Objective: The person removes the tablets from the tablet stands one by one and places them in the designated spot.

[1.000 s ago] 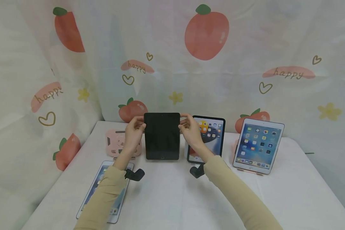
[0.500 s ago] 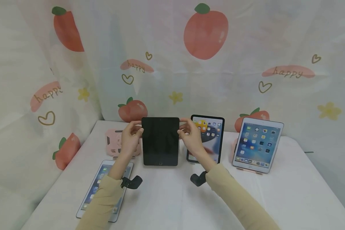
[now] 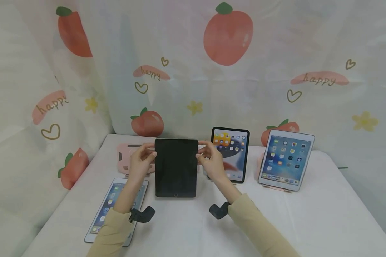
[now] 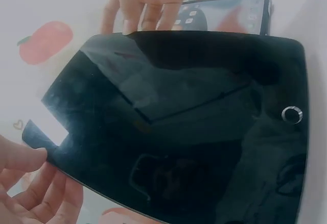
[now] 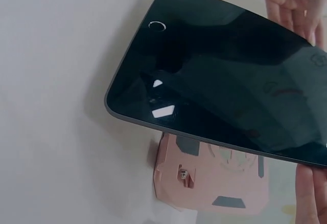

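Note:
A black tablet (image 3: 176,167) with a dark screen is held nearly upright over the middle of the table, home button at the bottom. My left hand (image 3: 140,162) pinches its upper left edge between thumb and fingers. At the opposite edge, my right hand (image 3: 212,162) has the same pinch. The left wrist view shows the left thumb on the glass of the tablet (image 4: 194,122) at lower left. In the right wrist view, a pink stand (image 5: 212,178) shows past the edge of the tablet (image 5: 214,71).
A white tablet (image 3: 98,214) lies flat at front left, partly under my left arm. Behind my left hand is a pink stand (image 3: 123,160). To the right stand a black-framed tablet (image 3: 238,157) and a white tablet (image 3: 286,160) on a pink stand. A fruit-printed curtain (image 3: 180,43) hangs behind.
Both hands have brought the black tablet toward me and slightly left, lower in the head view. Both keep their grip on its sides. The other tablets have stayed in place.

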Demonstrator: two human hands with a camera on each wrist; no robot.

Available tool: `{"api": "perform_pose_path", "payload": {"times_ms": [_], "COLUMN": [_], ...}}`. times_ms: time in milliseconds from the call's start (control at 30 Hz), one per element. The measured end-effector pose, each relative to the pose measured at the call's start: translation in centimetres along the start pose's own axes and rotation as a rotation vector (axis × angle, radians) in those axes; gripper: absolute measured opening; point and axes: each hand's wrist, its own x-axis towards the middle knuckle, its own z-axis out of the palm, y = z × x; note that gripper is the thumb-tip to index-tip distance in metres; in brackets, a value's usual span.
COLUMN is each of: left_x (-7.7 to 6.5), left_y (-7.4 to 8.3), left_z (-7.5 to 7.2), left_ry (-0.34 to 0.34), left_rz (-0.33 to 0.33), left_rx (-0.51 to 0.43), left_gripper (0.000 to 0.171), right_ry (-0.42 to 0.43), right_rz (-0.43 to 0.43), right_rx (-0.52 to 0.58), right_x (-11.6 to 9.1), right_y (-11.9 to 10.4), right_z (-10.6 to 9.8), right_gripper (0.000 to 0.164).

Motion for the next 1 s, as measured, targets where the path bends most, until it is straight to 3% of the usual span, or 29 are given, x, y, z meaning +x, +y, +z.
{"api": "perform_pose_path", "payload": {"times_ms": [133,333,1000], "left_x": [-0.4,-1.1,-2.7], "left_y": [-0.2,-0.3,-2.0], "left_z": [-0.4,-0.8,-1.6], "left_ry": [-0.017,-0.064,-0.187], "left_rz": [-0.017,-0.053,-0.251], "left_rx": [-0.017,0.029,-0.085], "left_gripper": [0.031,0.034,0.039], "right_ry": [-0.009,-0.027,-0.093], "right_rz": [0.021,0.061,0.248], "right_rx": [0.032,0.119,0.180], "right_x": [-0.7,-1.6,-4.1], "right_y": [0.1,0.4,1.4], "right_z": [0.0,0.0,-0.3], "right_gripper": [0.041,0.040,0.040]}}
